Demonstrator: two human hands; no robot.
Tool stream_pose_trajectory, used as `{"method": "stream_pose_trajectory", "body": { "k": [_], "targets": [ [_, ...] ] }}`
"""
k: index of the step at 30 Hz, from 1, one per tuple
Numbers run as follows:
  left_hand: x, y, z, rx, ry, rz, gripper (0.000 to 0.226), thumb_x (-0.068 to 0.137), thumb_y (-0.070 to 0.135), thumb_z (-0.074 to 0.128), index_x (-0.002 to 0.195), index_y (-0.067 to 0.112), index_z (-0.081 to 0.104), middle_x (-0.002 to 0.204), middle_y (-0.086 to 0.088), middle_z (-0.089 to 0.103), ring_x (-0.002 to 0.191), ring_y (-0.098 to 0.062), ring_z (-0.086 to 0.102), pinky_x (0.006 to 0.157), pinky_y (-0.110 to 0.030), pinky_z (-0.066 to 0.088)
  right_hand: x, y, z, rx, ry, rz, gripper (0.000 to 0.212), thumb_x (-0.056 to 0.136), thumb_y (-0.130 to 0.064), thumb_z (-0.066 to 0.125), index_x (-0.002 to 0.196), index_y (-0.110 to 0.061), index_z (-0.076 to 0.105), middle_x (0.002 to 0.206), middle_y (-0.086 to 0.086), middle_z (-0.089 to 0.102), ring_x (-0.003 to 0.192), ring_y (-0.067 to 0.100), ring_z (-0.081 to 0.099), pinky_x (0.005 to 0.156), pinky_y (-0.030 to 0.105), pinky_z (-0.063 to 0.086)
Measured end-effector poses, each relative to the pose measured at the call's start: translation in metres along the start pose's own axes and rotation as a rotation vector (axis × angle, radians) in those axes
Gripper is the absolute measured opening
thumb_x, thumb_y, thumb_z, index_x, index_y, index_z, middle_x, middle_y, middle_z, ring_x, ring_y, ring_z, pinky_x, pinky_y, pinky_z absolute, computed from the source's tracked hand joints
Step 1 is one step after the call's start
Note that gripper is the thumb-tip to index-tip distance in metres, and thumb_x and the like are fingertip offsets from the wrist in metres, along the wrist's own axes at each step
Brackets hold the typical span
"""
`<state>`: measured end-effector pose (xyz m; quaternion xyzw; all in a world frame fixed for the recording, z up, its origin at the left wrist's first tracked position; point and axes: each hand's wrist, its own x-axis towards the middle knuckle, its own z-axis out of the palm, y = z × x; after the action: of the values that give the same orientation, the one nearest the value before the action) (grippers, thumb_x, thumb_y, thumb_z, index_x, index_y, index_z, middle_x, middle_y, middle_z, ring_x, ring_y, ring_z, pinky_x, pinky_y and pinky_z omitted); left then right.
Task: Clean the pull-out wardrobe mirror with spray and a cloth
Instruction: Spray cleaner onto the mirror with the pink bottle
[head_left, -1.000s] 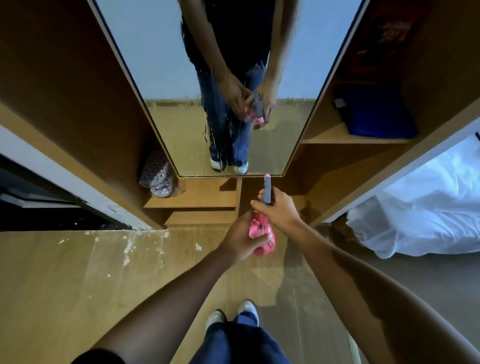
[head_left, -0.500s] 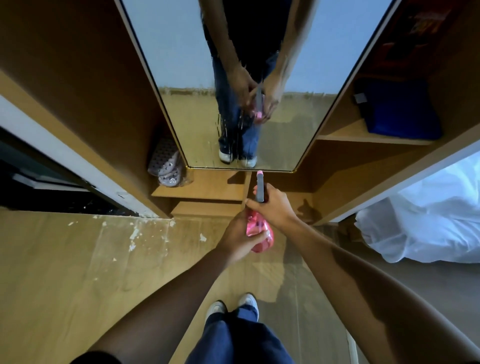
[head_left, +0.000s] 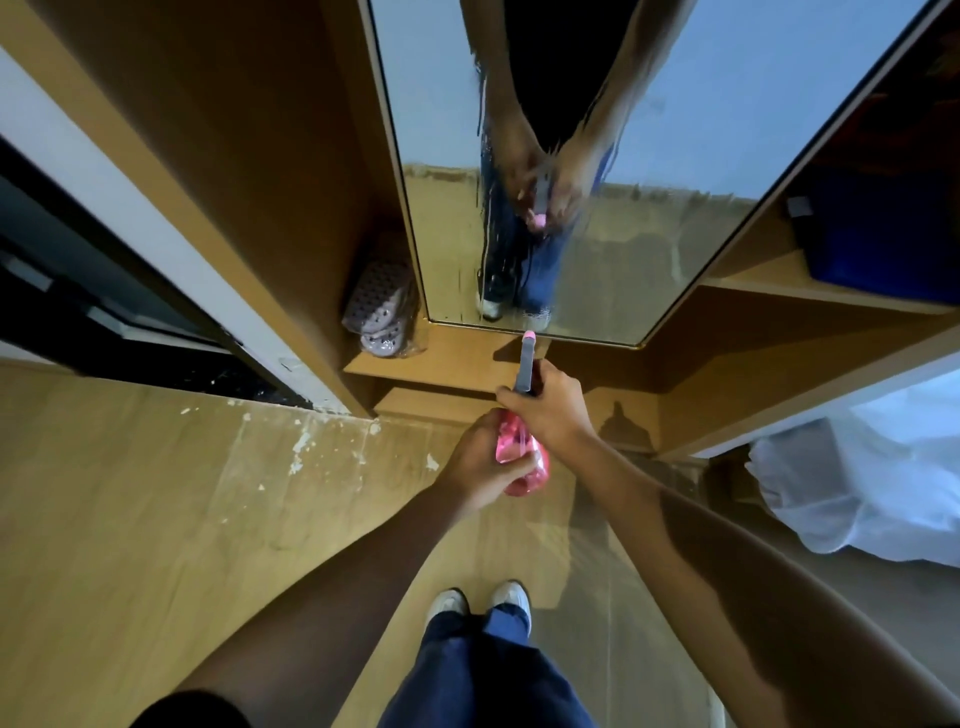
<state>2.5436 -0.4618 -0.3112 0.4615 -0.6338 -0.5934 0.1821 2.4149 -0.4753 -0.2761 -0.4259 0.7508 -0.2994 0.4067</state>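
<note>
Head view, the only 1: both hands on a pink spray bottle (head_left: 521, 457), nozzle end pointing at the lower part of the mirror (head_left: 597, 208). Left hand (head_left: 480, 462) wrapped closed around the bottle body from below, likely to steady the aim. Right hand (head_left: 550, 408) closed over the grey spray head (head_left: 524, 366), fingers curled at the trigger, placed to pump. The pink tip sits just short of the mirror's bottom edge. Glass already streaked with drips and mist around the reflected legs, so this looks like the spraying step, wiping not yet done. No cloth visible. Mirror stands between wardrobe shelves (head_left: 779, 291); slippers (head_left: 376, 312) lie on the low shelf at its left. White bedding (head_left: 872, 478) at right.
</note>
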Motion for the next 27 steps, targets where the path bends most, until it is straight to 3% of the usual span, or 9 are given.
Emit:
{"method": "stream_pose_trajectory", "body": {
  "k": [3, 6, 11, 13, 16, 20, 23, 27],
  "targets": [
    [-0.002, -0.003, -0.008, 0.030, 0.021, 0.003, 0.053, 0.074, 0.032, 0.071, 0.122, 0.018, 0.053, 0.109, 0.000, 0.067, 0.104, -0.014, 0.064, 0.093, -0.038, 0.052, 0.000, -0.005, 0.005, 0.012, -0.009, -0.019, 0.033, 0.081, -0.029, 0.074, 0.097, -0.009, 0.055, 0.081, -0.004, 0.058, 0.069, 0.008, 0.055, 0.059, 0.019, 0.045],
    [-0.004, -0.007, -0.015, 0.047, 0.046, 0.006, 0.051, 0.078, 0.023, 0.074, 0.124, 0.016, 0.053, 0.110, 0.000, 0.067, 0.104, -0.013, 0.064, 0.093, -0.039, 0.052, 0.000, -0.011, 0.012, 0.022, -0.037, -0.035, 0.034, 0.082, -0.028, 0.074, 0.104, -0.011, 0.054, 0.086, -0.005, 0.059, 0.074, 0.006, 0.057, 0.063, 0.016, 0.047],
    [-0.009, -0.012, -0.030, 0.058, 0.099, -0.006, 0.049, 0.082, 0.017, 0.075, 0.125, 0.016, 0.052, 0.110, 0.004, 0.065, 0.105, -0.011, 0.062, 0.088, -0.023, 0.051, 0.000, -0.023, 0.026, -0.010, -0.068, -0.068, 0.034, 0.083, -0.029, 0.073, 0.105, -0.011, 0.054, 0.084, -0.005, 0.058, 0.076, 0.009, 0.057, 0.071, 0.023, 0.050],
    [-0.011, -0.013, -0.036, 0.064, 0.115, -0.011, 0.047, 0.082, 0.017, 0.075, 0.123, 0.017, 0.052, 0.106, 0.007, 0.065, 0.102, -0.010, 0.063, 0.085, -0.020, 0.050, 0.001, -0.028, 0.031, -0.018, -0.079, -0.076, 0.031, 0.083, -0.027, 0.073, 0.102, -0.011, 0.054, 0.081, -0.006, 0.056, 0.072, 0.008, 0.055, 0.065, 0.020, 0.049],
    [-0.014, -0.017, -0.044, 0.069, 0.137, -0.023, 0.049, 0.081, 0.019, 0.076, 0.123, 0.017, 0.052, 0.106, 0.008, 0.064, 0.101, -0.009, 0.062, 0.087, -0.023, 0.051, 0.003, -0.033, 0.039, -0.030, -0.104, -0.077, 0.030, 0.083, -0.027, 0.074, 0.098, -0.011, 0.053, 0.081, -0.006, 0.055, 0.069, 0.005, 0.053, 0.056, 0.012, 0.041],
    [-0.019, -0.024, -0.051, 0.075, 0.159, -0.017, 0.052, 0.079, 0.027, 0.077, 0.124, 0.020, 0.051, 0.110, 0.005, 0.064, 0.102, -0.008, 0.061, 0.083, -0.019, 0.050, 0.005, -0.037, 0.050, -0.078, -0.132, -0.081, 0.031, 0.081, -0.029, 0.075, 0.098, -0.012, 0.055, 0.083, -0.005, 0.057, 0.069, 0.006, 0.054, 0.056, 0.013, 0.039],
    [-0.022, -0.029, -0.054, 0.086, 0.177, -0.016, 0.058, 0.076, 0.034, 0.076, 0.126, 0.017, 0.051, 0.111, 0.001, 0.064, 0.104, -0.013, 0.062, 0.086, -0.029, 0.053, 0.005, -0.040, 0.055, -0.100, -0.144, -0.089, 0.032, 0.080, -0.030, 0.075, 0.098, -0.012, 0.056, 0.084, -0.003, 0.059, 0.068, 0.006, 0.054, 0.055, 0.015, 0.039],
    [-0.028, -0.032, -0.059, 0.104, 0.197, -0.009, 0.056, 0.080, 0.029, 0.076, 0.129, 0.018, 0.051, 0.112, 0.003, 0.064, 0.105, -0.010, 0.062, 0.089, -0.030, 0.053, 0.002, -0.046, 0.061, -0.138, -0.205, -0.110, 0.035, 0.081, -0.032, 0.073, 0.102, -0.013, 0.053, 0.094, 0.004, 0.060, 0.081, 0.017, 0.059, 0.065, 0.023, 0.050]
  ]
}}
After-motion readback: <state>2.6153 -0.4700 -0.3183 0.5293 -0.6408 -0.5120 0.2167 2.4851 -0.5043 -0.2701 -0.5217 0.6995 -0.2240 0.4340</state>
